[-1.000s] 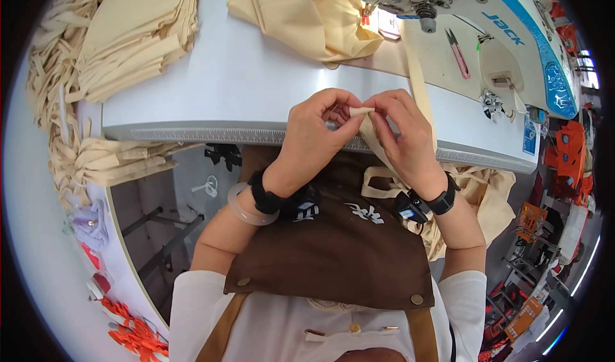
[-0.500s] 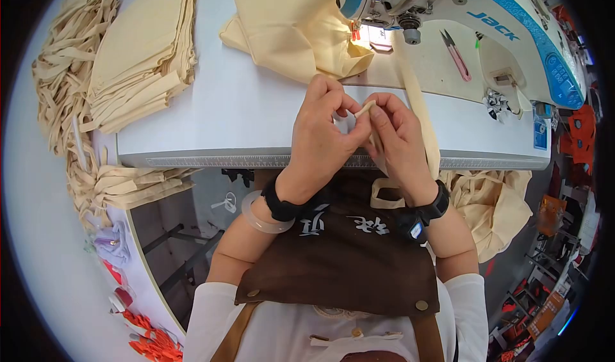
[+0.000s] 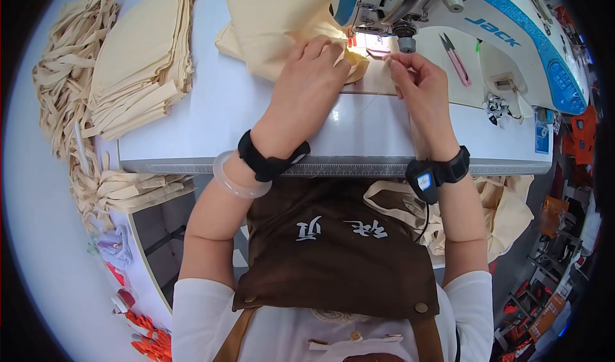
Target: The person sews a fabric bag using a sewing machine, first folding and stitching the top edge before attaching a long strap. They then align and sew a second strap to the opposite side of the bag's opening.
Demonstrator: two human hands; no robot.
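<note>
White bench [image 3: 211, 131], sewing station. Left hand [image 3: 307, 83] flat, pressing cream fabric [image 3: 275, 16]; right hand [image 3: 419, 83] pinching strap end [image 3: 379, 56] beside presser foot [image 3: 359, 39]. Step, judged: positioning strap for stitching; next calls for alignment under the needle. Beyond: sewing machine [image 3: 506, 29], folded stack [image 3: 141, 55].
</note>
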